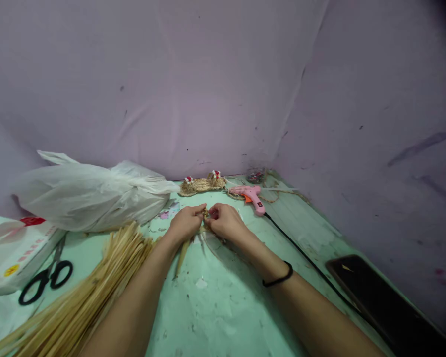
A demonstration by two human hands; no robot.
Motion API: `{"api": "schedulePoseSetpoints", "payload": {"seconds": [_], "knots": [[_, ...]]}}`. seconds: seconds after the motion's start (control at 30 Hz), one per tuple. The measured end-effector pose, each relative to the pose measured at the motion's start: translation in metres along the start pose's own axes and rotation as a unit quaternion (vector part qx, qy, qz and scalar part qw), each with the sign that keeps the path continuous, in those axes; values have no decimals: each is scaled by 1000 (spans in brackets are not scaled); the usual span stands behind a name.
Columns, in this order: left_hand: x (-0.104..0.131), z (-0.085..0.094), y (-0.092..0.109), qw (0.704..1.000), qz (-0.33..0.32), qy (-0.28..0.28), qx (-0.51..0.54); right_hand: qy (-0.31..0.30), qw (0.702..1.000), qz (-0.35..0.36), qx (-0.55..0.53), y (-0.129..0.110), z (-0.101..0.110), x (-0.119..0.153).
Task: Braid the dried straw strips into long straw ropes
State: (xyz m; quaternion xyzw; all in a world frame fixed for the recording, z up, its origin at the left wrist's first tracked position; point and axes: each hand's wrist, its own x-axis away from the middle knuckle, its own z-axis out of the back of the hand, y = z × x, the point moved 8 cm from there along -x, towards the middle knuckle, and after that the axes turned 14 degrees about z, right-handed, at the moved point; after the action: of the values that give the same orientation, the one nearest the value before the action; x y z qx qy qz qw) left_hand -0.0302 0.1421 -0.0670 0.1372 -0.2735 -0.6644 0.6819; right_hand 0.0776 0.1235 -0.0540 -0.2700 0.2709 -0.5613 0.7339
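**Both hands pinch a small straw piece at mid-frame; one woven piece already lies finished at the back**

At the centre of the frame the left hand point(186, 221) and the right hand point(225, 222) meet over the pale green counter point(223, 307), fingertips together on a small knot of straw point(206, 214). Each grip is closed on that knot, thumb against fingers; how tightly cannot be told, since the piece is tiny and mostly covered. A few loose straw ends point(182, 255) trail from under the left hand towards the lower part of the frame.

As far as the picture shows, the work is at an early stage: the piece between the fingers is only a small start, while the large bundle of straw stalks point(85, 297) at lower left is barely drawn on. By contrast, a flat woven straw piece point(202, 184) with red-and-white trims lies just behind the hands, near the purple backdrop, and looks complete.

A pink glue gun point(250, 196) rests right of centre, its black cord point(312, 267) running towards the lower right past a dark phone point(371, 292). Black-handled scissors point(46, 277) lie at the left edge, beside a white plastic bag point(89, 196). A small glass jar of beads point(255, 175) stands behind the glue gun. The right wrist wears a black band point(278, 280).
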Motion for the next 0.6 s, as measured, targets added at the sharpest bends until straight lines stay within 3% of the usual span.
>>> {"api": "schedulePoseSetpoints", "payload": {"seconds": [0.13,0.3,0.47,0.6], "knots": [[-3,0,-3,1000,6,8,-4,-28,984,54,165,-5,8,6],[5,6,-4,994,55,66,-72,-64,973,77,209,-13,7,11],[13,7,-4,986,93,89,-106,-79,956,82,272,-14,17,13],[21,7,8,974,57,124,-179,-100,943,106,299,-15,20,13]]}}
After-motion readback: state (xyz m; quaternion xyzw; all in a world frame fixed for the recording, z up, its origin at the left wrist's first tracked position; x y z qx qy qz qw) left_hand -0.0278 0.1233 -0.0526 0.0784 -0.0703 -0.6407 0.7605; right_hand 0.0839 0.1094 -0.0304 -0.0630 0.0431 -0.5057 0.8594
